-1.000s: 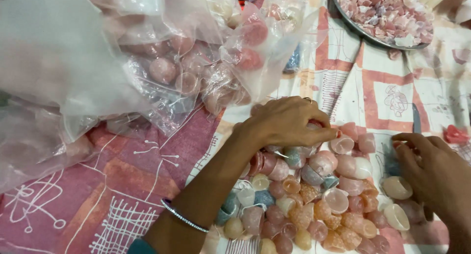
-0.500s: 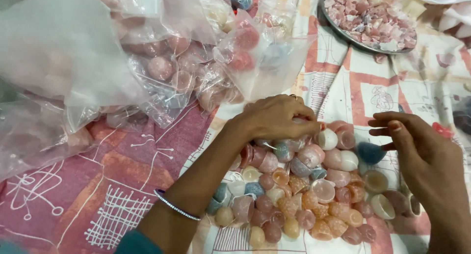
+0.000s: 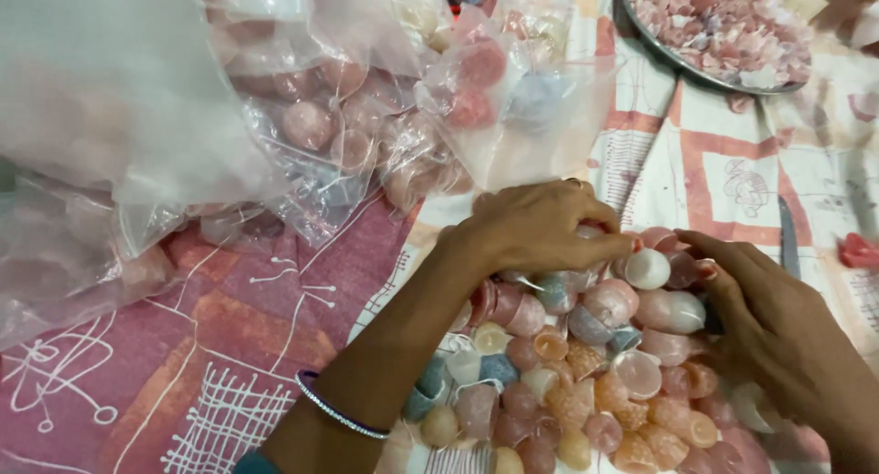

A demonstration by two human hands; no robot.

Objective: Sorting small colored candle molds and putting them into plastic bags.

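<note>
Both hands work at the far edge of a heap of small rounded wax-like pieces in pink, orange, white and blue (image 3: pixel 586 373), which lies on the patterned red-and-white cloth (image 3: pixel 183 364) at the near right of the scene. The left hand (image 3: pixel 540 227) reaches in from the near left, wearing a thin silver bangle (image 3: pixel 334 410) at the wrist; its fingers curl down over the top pieces of the heap, and it seems to pinch one there, though the fingertips are hidden, so I cannot tell for sure. The right hand (image 3: pixel 778 327) comes from the right with its fingers bent and its tips touching a pink piece just beside a white rounded piece (image 3: pixel 648 268); it looks loosely closed rather than gripping hard. The two hands meet over the same spot, likely so one steadies while the other picks.

The heap holds several dozen pieces, too many and too overlapped to count exactly. On the far left lie several clear plastic bags of similar pink and blue pieces (image 3: pixel 366 117). At the far right stands one round metal plate of pink and white scraps (image 3: pixel 714 25).
</note>
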